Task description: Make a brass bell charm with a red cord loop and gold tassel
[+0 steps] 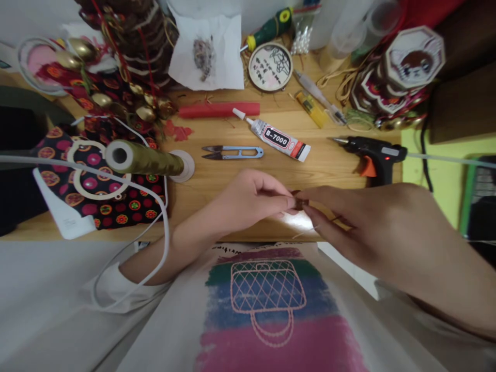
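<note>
My left hand (256,201) and my right hand (364,217) meet at the table's front edge. Between their fingertips is a small brown piece (299,202), mostly covered, so its kind does not show. Both hands pinch it with thumb and fingers. A thin strand hangs below the right fingers. Just beyond the hands lie blue thread snips (232,152) and a B-7000 glue tube (277,138) with its white nozzle pointing left. To the right, a black hot glue gun (374,152) with an orange trigger shows a small red light.
A spool of olive thread (147,157) stands at left beside patterned fabric (116,209). A white cable (165,227) loops over my left forearm. Behind are a red stick (219,109), a round tin (270,67), a yellow lighter (311,108), a screwdriver (269,30) and stacked octagonal ornaments (414,57).
</note>
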`<state>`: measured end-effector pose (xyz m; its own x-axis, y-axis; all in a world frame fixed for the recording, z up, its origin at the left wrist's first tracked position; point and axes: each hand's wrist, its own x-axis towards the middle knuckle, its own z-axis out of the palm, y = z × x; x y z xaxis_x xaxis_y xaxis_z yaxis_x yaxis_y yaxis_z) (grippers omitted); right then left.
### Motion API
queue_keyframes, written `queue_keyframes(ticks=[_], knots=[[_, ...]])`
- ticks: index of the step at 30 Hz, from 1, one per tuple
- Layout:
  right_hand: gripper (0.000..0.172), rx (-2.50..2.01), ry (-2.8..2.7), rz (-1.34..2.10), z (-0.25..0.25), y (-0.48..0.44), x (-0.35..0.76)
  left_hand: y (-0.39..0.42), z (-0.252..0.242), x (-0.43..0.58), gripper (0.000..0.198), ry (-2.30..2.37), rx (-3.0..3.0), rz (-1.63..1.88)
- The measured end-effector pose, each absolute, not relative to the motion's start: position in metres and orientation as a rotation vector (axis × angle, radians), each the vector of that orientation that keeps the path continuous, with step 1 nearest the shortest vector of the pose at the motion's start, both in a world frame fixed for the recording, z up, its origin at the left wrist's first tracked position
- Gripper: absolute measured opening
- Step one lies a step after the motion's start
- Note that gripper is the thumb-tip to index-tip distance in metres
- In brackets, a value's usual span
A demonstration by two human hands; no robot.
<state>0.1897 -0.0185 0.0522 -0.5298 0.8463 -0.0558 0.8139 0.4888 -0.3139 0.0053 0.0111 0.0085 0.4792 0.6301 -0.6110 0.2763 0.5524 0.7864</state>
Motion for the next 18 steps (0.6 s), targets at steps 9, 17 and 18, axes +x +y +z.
queue_keyframes(ticks=[9, 17, 18], knots=[[0.019, -1.452, -2.836, 0.098, 0.053, -0.022, 0.177, 0.01, 0.005, 0.008, 0.009, 1.079, 1.033, 0.279], [0.009, -1.545, -2.94, 0.07, 0.052, -0.021, 0.18, 0.011, 0.004, 0.008, 0.011, 1.082, 1.052, 0.259], [0.009, -1.573, -2.929, 0.102, 0.052, -0.021, 0.18, 0.011, 0.004, 0.008, 0.011, 1.085, 1.051, 0.255]])
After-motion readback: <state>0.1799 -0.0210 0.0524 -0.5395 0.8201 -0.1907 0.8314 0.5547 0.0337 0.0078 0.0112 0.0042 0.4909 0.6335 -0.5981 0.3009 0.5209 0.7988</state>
